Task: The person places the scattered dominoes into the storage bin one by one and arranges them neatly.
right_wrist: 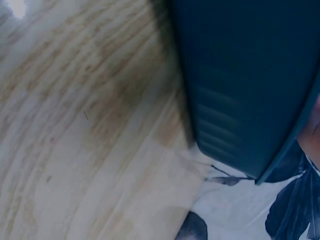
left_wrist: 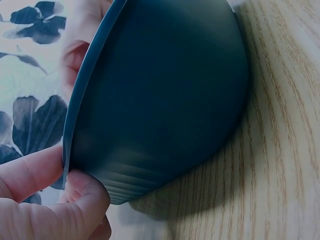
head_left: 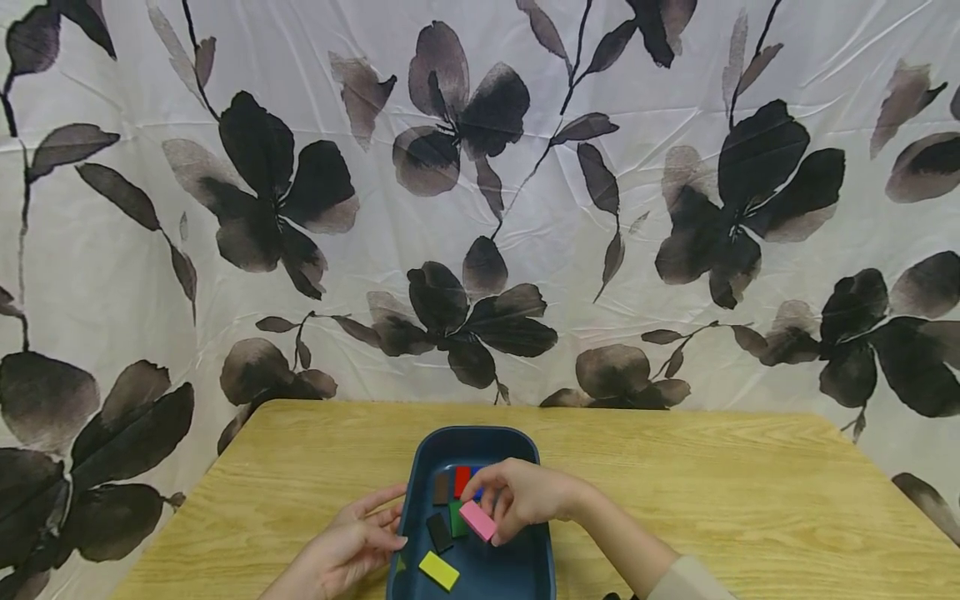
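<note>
A deep dark-blue plastic tray point(head_left: 525, 575) stands on the table with coloured rectangular blocks inside. My right hand point(head_left: 528, 492) reaches over its right wall and pinches a pink block point(head_left: 478, 521) between thumb and fingers, above the tray floor. Below and behind it lie a green block point(head_left: 457, 520), a black block point(head_left: 439, 532), a brown block point(head_left: 441, 488), a red block point(head_left: 462, 481) and a partly hidden blue block point(head_left: 476, 473). Nearer me is a yellow block point(head_left: 438, 571). My left hand point(head_left: 348, 537) grips the tray's left rim, thumb and finger point(left_wrist: 30, 170) on either side of it.
The tray rests on a light wood-grain table point(head_left: 697, 492). A floral cloth point(head_left: 480, 208) hangs behind the table's far edge. At the bottom of the head view, a small dark object point(head_left: 615, 596) shows beside the right sleeve point(head_left: 686, 579).
</note>
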Motion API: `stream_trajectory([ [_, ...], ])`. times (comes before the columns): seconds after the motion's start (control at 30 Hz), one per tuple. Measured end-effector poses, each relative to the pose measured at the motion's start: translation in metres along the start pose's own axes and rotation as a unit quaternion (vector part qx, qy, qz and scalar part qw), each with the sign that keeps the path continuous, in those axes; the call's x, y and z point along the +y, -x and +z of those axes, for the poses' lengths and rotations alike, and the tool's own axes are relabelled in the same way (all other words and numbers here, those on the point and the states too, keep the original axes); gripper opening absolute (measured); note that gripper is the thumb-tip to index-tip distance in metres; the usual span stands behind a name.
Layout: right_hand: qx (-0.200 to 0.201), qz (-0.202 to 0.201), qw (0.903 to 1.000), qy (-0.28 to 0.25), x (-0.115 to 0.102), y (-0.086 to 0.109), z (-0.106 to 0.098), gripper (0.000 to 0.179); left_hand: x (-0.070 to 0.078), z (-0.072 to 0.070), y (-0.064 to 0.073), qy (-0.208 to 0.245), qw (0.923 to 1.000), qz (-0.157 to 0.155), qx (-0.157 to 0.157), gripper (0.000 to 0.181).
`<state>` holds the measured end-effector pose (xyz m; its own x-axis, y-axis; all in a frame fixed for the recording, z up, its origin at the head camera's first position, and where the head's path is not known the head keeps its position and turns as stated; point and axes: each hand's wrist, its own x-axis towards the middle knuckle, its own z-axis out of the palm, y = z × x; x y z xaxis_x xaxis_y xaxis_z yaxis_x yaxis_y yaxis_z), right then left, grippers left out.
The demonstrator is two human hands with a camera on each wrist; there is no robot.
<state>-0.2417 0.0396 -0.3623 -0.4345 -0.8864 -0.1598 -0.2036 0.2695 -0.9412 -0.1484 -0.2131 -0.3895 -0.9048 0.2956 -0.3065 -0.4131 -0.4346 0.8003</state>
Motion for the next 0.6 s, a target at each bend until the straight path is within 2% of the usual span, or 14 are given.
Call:
stream_trajectory([
  [0.37,-0.025,0.006,0.9967,0.078,0.004,-0.008,0.012,0.044,-0.002,-0.002,-0.001,0.000,1.0000,0.004,-0.004,0.082],
  [0.47,-0.029,0.014,0.9932,0.112,0.005,-0.011,0.016,0.044,-0.002,-0.002,-0.001,0.001,1.0000,-0.001,-0.003,0.083],
  [0.6,-0.034,0.037,0.9838,0.172,0.005,-0.013,0.022,0.045,-0.003,-0.002,0.000,0.000,1.0000,0.001,-0.003,0.082],
])
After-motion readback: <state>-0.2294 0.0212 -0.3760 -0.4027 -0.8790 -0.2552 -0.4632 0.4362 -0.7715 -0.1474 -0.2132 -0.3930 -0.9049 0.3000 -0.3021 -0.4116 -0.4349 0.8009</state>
